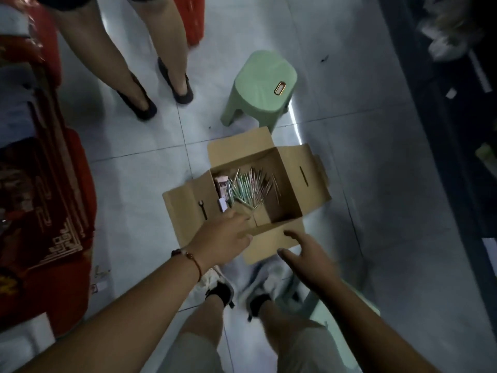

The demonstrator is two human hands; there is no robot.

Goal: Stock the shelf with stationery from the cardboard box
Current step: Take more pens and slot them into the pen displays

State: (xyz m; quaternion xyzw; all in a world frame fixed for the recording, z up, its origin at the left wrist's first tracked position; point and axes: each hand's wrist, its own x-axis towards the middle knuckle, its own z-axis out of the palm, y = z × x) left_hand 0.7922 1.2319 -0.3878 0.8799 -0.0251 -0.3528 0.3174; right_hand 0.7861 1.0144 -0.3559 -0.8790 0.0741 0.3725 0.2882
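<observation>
Reaching down toward the cardboard box [289, 184], the left hand [224, 239] hovers over the box's near left corner, its fingers pointing into the opening; blur hides whether the fingertips touch anything, and I cannot tell if it holds a thing. A beaded bracelet [188, 258] circles that wrist. The right hand [306, 255] is spread open above the near flap of the box, fingers straight and apart, holding nothing.

The box sits on the pale tiled floor [134, 170] with all four flaps folded outward. Inside, a loose heap of pencils [250, 188] fans across the bottom, thin greenish and brownish sticks lying at many angles. Against the left inner wall stand some small pink and white packs [222, 184], and a small white item [223, 205] sits just beside them near the left hand.

Beyond the box stands a light green plastic stool [262, 82], close to the far flap. Another person's bare legs in dark flat shoes [174, 82] stand on the tiles at the upper left. Red goods with gold patterns [48, 211] fill the left edge. A dark shelf [457, 117] runs along the right edge, its contents too dim to make out. The wearer's own feet in pale sneakers [215, 281] sit just under the near flap.
</observation>
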